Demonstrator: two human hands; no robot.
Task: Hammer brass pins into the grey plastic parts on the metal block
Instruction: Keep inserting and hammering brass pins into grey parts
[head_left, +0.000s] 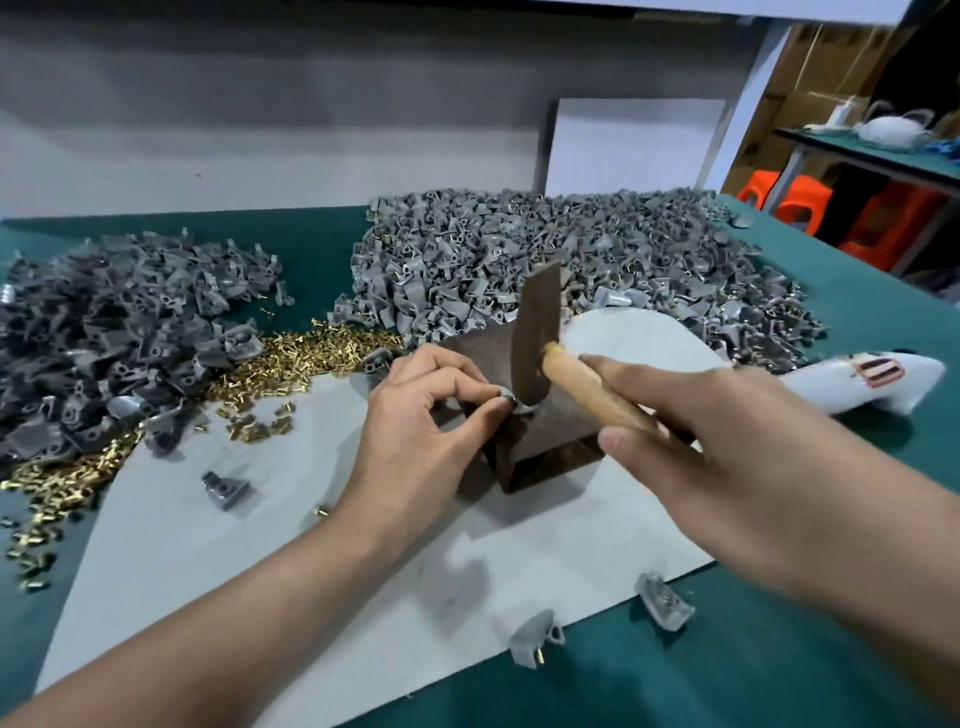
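— Right hand (727, 457), nearest?
— Grips wooden-handled hammer (587, 384), dark head down at small grey plastic part (511, 402).
— Left hand (415, 421)?
— Pinches that part atop dark square metal block (550, 447) on green worktop (727, 675).
— Stock?
— Loose brass pins (291, 358) scattered left of block; heaped grey parts (519, 249) behind it.

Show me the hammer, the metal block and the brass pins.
hammer (535, 332): head view, dark metal head.
metal block (550, 457): head view, front face.
brass pins (306, 356): head view, middle of heap.
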